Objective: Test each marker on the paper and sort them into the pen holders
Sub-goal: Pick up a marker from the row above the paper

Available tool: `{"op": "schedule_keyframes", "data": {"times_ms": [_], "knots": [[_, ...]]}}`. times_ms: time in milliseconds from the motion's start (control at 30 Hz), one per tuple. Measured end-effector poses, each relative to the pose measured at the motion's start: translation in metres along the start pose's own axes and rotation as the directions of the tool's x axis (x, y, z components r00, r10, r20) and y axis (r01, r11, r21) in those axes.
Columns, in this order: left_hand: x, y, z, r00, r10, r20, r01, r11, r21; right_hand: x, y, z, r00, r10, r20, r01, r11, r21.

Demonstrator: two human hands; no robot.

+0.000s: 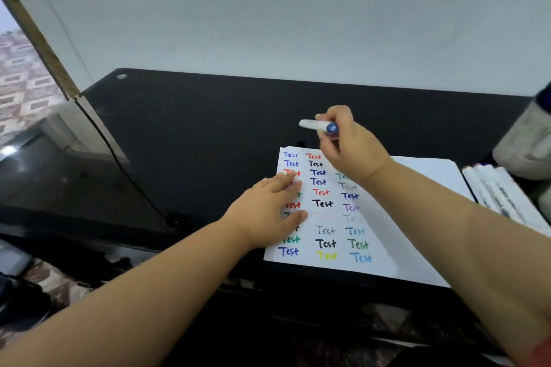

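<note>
A pale grey wall [298,15] fills the upper frame above a black desk [208,128], with patterned floor tiles [21,74] at far left.

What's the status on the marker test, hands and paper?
Left hand flat on paper, pinning it. Right hand has its grip on a blue-capped marker, raised above the sheet. More markers lying at right; nothing blocking.

Paper [417,217] lying on the tabletop [208,128], toward its right front. Left hand [268,211] resting on the paper's left part. Right hand [348,143] hanging above the paper's far edge, holding a marker [316,125]. Spare markers [501,194] lying right of the paper, a container [527,146] sitting behind them.
</note>
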State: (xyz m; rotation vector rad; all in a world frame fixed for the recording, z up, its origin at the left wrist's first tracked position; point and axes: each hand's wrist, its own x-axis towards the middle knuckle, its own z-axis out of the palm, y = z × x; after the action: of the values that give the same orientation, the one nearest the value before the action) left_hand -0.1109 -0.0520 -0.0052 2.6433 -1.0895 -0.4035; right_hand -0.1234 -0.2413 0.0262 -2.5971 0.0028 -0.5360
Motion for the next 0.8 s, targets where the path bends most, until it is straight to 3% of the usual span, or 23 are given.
{"op": "schedule_keyframes", "data": {"times_ms": [133,300,433,533,633,800], "knots": [[-0.006,0.016,-0.005,0.982,-0.158,-0.106,0.13,0.963,-0.238,-0.043,-0.021,-0.02,0.941,0.233,-0.245,-0.101,0.886,0.452],[-0.023,0.043,-0.002,0.939,-0.157,-0.306,0.047,0.94,-0.338,-0.084,-0.045,-0.034,0.84,0.467,-0.275,-0.117,0.652,0.749],[-0.033,0.057,0.003,0.917,-0.173,-0.359,-0.011,0.889,-0.457,-0.105,-0.054,-0.036,0.782,0.578,-0.233,-0.162,0.549,0.82],[-0.041,0.063,0.006,0.889,-0.219,-0.402,-0.043,0.834,-0.55,-0.116,-0.051,-0.036,0.768,0.63,-0.116,-0.206,0.414,0.887],[-0.039,0.064,0.01,0.869,-0.227,-0.44,-0.045,0.849,-0.526,-0.121,-0.045,-0.034,0.758,0.651,0.044,-0.251,0.228,0.941],[-0.028,0.062,0.015,0.873,-0.217,-0.436,-0.021,0.878,-0.479,-0.122,-0.03,-0.026,0.744,0.659,0.114,-0.224,0.085,0.971]]}}
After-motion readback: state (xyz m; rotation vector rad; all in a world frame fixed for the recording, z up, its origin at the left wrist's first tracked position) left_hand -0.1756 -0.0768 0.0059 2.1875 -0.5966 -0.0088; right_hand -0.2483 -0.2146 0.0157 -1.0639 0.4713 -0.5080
